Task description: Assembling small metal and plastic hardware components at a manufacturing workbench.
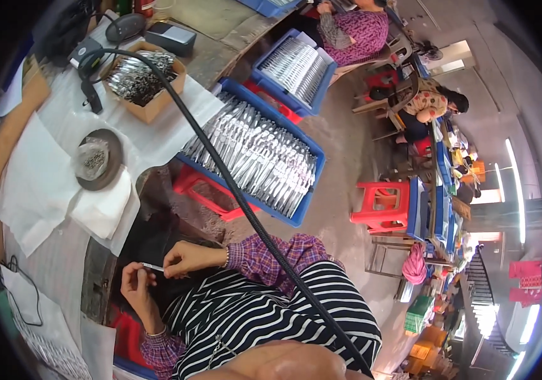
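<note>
A small slim silver metal piece spans the gap between my two hands, over my lap beside the table edge. My left hand pinches one end of it between thumb and fingertips. From the other side my right hand grips the opposite end, its fingers curled in. What kind of piece this is cannot be made out at this size. To the upper right, a blue tray holds rows of slim silver metal pieces.
White paper covers the worktable, with a cardboard box of metal parts and a grey round dish holding a bag of small parts. A black cable crosses the view. Another blue tray, red stools and co-workers are beyond.
</note>
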